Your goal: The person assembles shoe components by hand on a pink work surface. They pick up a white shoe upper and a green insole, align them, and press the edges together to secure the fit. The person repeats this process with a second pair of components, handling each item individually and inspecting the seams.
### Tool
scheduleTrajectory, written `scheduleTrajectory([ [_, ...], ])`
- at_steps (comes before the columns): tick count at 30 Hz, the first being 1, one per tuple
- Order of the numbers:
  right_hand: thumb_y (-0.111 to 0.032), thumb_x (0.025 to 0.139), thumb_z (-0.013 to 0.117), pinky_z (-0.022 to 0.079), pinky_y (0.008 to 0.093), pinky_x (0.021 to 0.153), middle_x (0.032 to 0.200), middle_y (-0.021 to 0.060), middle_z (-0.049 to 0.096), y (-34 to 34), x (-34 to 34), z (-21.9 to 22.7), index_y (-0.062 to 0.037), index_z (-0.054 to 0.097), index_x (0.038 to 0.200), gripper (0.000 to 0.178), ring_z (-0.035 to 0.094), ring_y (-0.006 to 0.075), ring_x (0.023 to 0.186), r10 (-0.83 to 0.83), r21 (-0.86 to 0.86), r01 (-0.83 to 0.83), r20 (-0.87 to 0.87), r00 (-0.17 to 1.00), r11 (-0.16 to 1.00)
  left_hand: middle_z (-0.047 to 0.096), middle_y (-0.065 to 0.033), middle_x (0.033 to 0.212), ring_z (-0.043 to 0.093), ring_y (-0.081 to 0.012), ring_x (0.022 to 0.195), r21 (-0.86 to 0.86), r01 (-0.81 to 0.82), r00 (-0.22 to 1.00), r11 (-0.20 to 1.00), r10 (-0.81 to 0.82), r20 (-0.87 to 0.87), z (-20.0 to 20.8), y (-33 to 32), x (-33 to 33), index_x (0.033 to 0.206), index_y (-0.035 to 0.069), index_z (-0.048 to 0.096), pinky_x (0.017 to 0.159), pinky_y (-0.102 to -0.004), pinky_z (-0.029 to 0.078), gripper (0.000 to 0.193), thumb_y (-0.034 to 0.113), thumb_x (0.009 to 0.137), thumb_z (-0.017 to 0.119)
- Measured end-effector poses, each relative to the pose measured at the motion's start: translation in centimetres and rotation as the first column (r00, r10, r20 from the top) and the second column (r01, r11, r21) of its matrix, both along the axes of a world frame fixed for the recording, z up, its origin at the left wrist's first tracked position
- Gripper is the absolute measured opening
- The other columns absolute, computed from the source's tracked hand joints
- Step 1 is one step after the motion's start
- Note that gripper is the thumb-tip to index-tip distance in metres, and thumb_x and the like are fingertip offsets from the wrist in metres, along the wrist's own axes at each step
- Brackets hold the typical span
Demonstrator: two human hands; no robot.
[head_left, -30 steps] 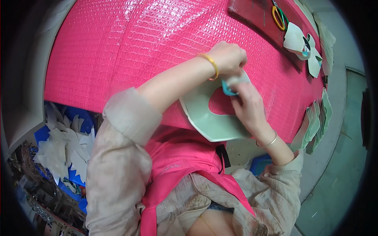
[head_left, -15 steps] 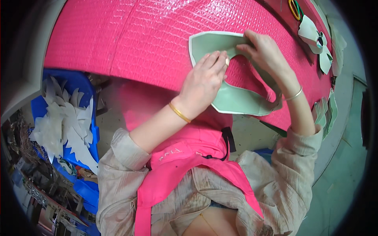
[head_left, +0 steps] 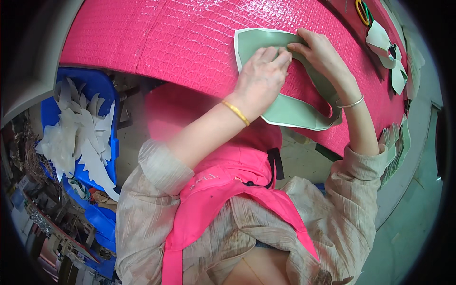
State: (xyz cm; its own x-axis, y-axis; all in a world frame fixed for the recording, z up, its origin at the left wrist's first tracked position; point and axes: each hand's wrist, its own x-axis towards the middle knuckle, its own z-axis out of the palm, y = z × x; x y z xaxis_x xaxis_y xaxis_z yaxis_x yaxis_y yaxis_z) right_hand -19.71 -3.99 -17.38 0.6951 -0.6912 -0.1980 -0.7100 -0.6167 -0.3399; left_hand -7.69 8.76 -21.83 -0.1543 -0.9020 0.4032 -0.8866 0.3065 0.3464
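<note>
A pale green, U-shaped piece of leather-like sheet [head_left: 297, 112] with a white outer edge lies over the pink table top, its curved end to the right. My left hand [head_left: 267, 71] bends its fingers down at the inner edge of the upper arm of the U; the fingertips are partly hidden. Just right of it, my right hand [head_left: 321, 53] grips the same upper arm, with the thumb toward the left hand and the fingers over the far edge. The two hands nearly touch.
The pink textured table [head_left: 190, 52] curves across the top. A blue bin [head_left: 114, 95] at left holds white offcuts [head_left: 78, 126]. At right are green-and-white cut pieces [head_left: 380, 40], scissors with yellow and green handles [head_left: 363, 13], and a stack of pale green pieces [head_left: 395, 147].
My left hand has shifted right and slightly up along the inner edge, and its fingers are more bent. The right hand keeps its grip; the view has moved a little.
</note>
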Motion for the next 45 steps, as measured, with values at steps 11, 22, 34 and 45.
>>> scheduleTrajectory([
  [11, -0.019, 0.069, 0.069, 0.044, 0.0413, 0.060, 0.072, 0.0209, 0.058, 1.2, -1.5, 1.5, 0.0016, 0.057, 0.088, 0.031, 0.058, 0.0372, 0.070, -0.081, 0.029, 0.078, 0.103, 0.991, 0.997, 0.052, -0.0076, 0.101, 0.050, -0.0223, 0.101, -0.023, 0.007, 1.000, 1.000, -0.006, 0.019, -0.4, -0.2, -0.2, 0.108, -0.003, 0.055, 0.087, -0.0317, 0.044, 0.035, 0.011, 0.076, 0.055],
  [22, -0.015, 0.070, 0.067, 0.046, 0.0423, 0.065, 0.081, 0.0211, 0.060, 0.4, -2.4, 1.0, 0.0010, 0.056, 0.094, 0.030, 0.058, 0.0374, 0.076, 0.048, -0.099, -0.043, 0.050, 0.998, 0.994, 0.053, -0.0065, 0.094, 0.051, -0.0206, 0.090, 0.006, -0.003, 0.994, 1.000, 0.002, 0.108, 0.5, -1.1, -1.1, 0.101, 0.000, 0.058, 0.084, -0.0315, 0.044, 0.029, 0.010, 0.074, 0.054],
  [34, -0.013, 0.069, 0.068, 0.047, 0.0407, 0.070, 0.088, 0.0219, 0.061, 0.5, -3.0, 1.3, 0.0013, 0.054, 0.101, 0.038, 0.059, 0.0377, 0.083, 0.012, -0.001, -0.012, 0.056, 0.998, 1.000, 0.053, -0.0081, 0.104, 0.050, -0.0234, 0.099, 0.033, 0.065, 0.976, 0.997, -0.071, 0.207, 0.5, -1.4, -1.3, 0.106, -0.002, 0.057, 0.092, -0.0321, 0.040, 0.034, 0.012, 0.075, 0.054],
  [45, -0.007, 0.067, 0.069, 0.044, 0.0396, 0.082, 0.111, 0.0201, 0.054, 0.9, -3.9, 0.7, -0.0048, 0.049, 0.111, 0.049, 0.053, 0.0337, 0.101, -0.093, 0.042, 0.089, 0.108, 0.990, 0.995, 0.046, -0.0088, 0.126, 0.044, -0.0254, 0.115, 0.006, 0.120, 0.992, 0.993, -0.120, -0.027, -1.2, -1.4, -1.1, 0.114, 0.004, 0.054, 0.100, -0.0367, 0.034, 0.036, 0.015, 0.081, 0.051],
])
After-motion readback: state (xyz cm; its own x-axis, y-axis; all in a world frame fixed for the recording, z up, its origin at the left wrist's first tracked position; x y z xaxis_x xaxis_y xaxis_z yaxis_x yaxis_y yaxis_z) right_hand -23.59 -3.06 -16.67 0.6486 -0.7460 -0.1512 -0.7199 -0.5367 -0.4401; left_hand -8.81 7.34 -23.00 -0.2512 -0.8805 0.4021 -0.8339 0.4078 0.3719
